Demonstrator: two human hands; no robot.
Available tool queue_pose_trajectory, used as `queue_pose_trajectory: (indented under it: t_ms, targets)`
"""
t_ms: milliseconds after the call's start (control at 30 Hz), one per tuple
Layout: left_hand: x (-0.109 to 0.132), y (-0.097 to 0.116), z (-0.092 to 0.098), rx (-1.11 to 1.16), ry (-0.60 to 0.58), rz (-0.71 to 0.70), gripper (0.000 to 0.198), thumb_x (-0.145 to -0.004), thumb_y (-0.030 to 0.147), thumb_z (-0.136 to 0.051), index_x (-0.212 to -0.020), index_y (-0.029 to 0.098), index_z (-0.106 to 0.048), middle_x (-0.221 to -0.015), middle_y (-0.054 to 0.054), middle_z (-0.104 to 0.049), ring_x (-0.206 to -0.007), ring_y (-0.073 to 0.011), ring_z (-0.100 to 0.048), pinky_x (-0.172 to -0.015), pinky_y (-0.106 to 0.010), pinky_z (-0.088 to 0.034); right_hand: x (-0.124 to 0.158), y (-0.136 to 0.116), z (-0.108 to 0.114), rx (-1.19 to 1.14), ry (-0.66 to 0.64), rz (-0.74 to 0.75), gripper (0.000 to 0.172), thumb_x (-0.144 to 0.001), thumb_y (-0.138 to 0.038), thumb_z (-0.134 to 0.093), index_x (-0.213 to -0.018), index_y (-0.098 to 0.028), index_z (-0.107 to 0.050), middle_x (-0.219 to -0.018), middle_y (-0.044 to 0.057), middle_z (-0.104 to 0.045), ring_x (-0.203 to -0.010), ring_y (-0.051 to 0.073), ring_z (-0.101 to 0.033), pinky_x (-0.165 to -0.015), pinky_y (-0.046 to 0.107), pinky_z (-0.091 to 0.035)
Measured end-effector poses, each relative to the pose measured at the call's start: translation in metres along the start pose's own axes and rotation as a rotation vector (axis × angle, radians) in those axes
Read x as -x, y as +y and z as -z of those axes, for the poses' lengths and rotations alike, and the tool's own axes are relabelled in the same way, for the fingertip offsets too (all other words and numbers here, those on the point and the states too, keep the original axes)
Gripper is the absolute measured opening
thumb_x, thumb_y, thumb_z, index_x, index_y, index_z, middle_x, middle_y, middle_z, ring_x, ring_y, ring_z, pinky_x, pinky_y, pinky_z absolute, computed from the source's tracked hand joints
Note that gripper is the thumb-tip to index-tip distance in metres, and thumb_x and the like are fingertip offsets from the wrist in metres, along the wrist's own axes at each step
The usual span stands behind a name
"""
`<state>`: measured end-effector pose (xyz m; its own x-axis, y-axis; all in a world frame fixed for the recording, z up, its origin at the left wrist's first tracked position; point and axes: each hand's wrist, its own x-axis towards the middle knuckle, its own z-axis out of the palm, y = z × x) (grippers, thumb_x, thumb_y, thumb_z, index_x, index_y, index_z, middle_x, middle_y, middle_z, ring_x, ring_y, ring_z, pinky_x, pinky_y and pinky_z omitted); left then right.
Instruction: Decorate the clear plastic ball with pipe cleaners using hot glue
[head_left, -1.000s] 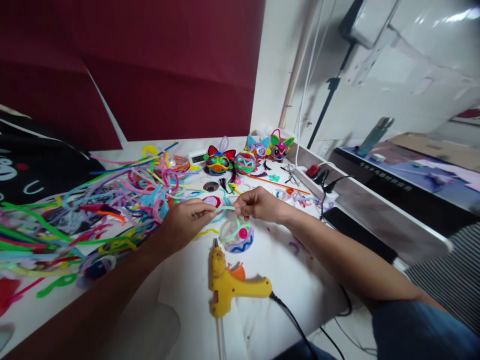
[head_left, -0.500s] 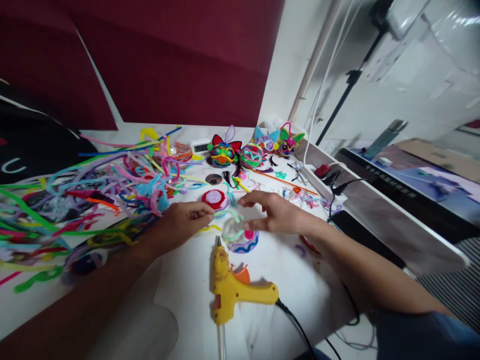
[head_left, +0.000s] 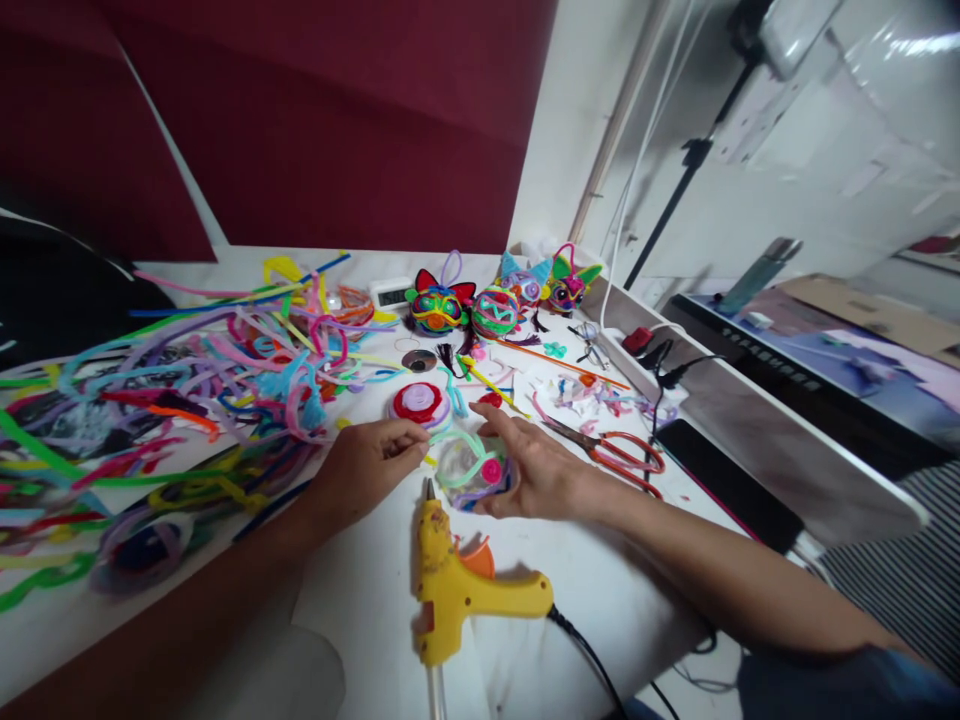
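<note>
My left hand (head_left: 381,462) is closed in a pinch on a mint-green pipe cleaner (head_left: 450,437), whose strand runs from the fingertips onto a clear ball (head_left: 456,466). Curved round the right side of that ball is my right hand (head_left: 536,465), thumb low and fingers above. The ball carries a pink coil (head_left: 491,471) and a lilac and blue band, partly hidden by the hand. Just in front lies a yellow hot glue gun (head_left: 457,590), its nozzle pointing towards the ball. A round piece with a red and lilac spiral (head_left: 420,403) sits behind my left fingers.
Loose pipe cleaners (head_left: 225,370) are heaped on the left. Several finished decorated balls (head_left: 495,310) stand at the back. Orange-handled scissors (head_left: 619,452), a black phone (head_left: 724,480) and a power strip (head_left: 637,345) are on the right. The glue gun's cord (head_left: 585,640) trails off the front.
My right hand has come down from above the clear ball and closed round its side. The view has shifted slightly, and the scissors now show beyond the right hand.
</note>
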<state>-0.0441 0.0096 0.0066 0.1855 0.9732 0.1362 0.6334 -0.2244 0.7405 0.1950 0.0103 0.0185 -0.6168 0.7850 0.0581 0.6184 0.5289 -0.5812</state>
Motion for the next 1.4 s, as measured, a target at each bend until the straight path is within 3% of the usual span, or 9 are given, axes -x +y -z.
queue_pose_trajectory:
  t_ms: [333,567,967,1400]
  targets:
    - [0.003,0.006,-0.008,-0.035,0.038,0.01,0.019,-0.074,0.035,-0.056,-0.071,0.019,-0.066,-0.06,0.001,-0.067,-0.054,-0.0133,-0.059,-0.052,-0.021,-0.042,0.003,0.002,0.001,-0.005,0.041,0.002,0.105,-0.064,-0.038,-0.08,-0.15,-0.018,-0.022,-0.125,0.018,-0.058,-0.113,0.032,-0.057,-0.094,0.044,-0.046]
    - [0.006,0.01,-0.009,-0.149,0.115,-0.082,0.017,-0.074,0.03,-0.053,-0.065,0.02,-0.063,-0.062,0.002,-0.059,-0.056,-0.0127,-0.055,-0.054,-0.022,-0.04,0.004,0.004,0.0,0.036,0.09,0.028,0.103,-0.064,-0.037,-0.079,-0.148,-0.016,-0.023,-0.122,0.017,-0.06,-0.11,0.031,-0.058,-0.093,0.043,-0.045]
    - [0.003,0.015,-0.017,-0.078,0.036,0.03,0.014,-0.072,0.03,-0.053,-0.067,0.021,-0.062,-0.055,0.003,-0.061,-0.053,-0.0149,-0.059,-0.052,-0.023,-0.042,0.016,0.004,-0.001,0.079,0.155,-0.018,0.099,-0.066,-0.037,-0.076,-0.147,-0.013,-0.025,-0.126,0.02,-0.057,-0.115,0.032,-0.056,-0.096,0.044,-0.044]
    - [0.003,0.009,-0.019,-0.146,0.059,-0.1,0.014,-0.072,0.027,-0.051,-0.063,0.019,-0.059,-0.05,0.005,-0.051,-0.046,-0.0115,-0.05,-0.048,-0.022,-0.036,0.017,0.004,-0.003,0.08,0.192,0.01,0.098,-0.068,-0.039,-0.075,-0.147,-0.012,-0.023,-0.122,0.02,-0.059,-0.114,0.033,-0.057,-0.097,0.045,-0.046]
